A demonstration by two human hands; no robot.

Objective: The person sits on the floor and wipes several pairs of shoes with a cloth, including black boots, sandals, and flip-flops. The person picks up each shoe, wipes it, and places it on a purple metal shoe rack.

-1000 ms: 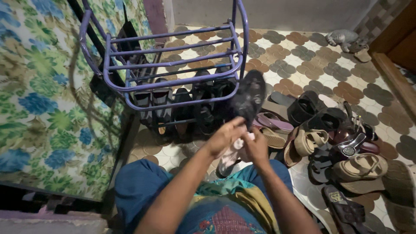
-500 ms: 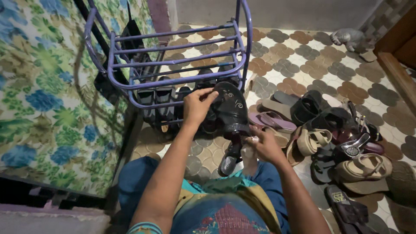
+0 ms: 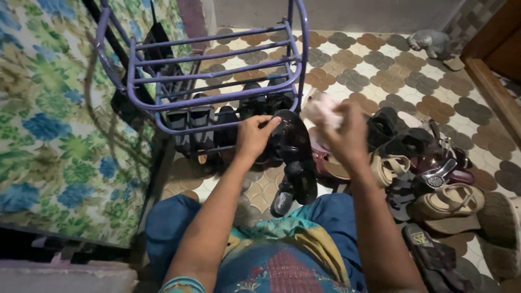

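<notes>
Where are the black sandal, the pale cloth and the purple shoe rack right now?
black sandal (image 3: pixel 293 142), head view, on its glossy insole
pale cloth (image 3: pixel 321 108), head view, on the bunched part above the right hand
purple shoe rack (image 3: pixel 217 100), head view, on its front rail

Shoe rack (image 3: pixel 217 81) stands at upper left on the floor (image 3: pixel 380 70), shoes on its lower shelf. Left hand (image 3: pixel 252 135) holds a sandal (image 3: pixel 296 157) just before the rack. Right hand (image 3: pixel 344 135), with a cloth (image 3: pixel 323 108), is right of it. Sandal pile (image 3: pixel 429 173) lies right; cat (image 3: pixel 431 43) far behind.
</notes>
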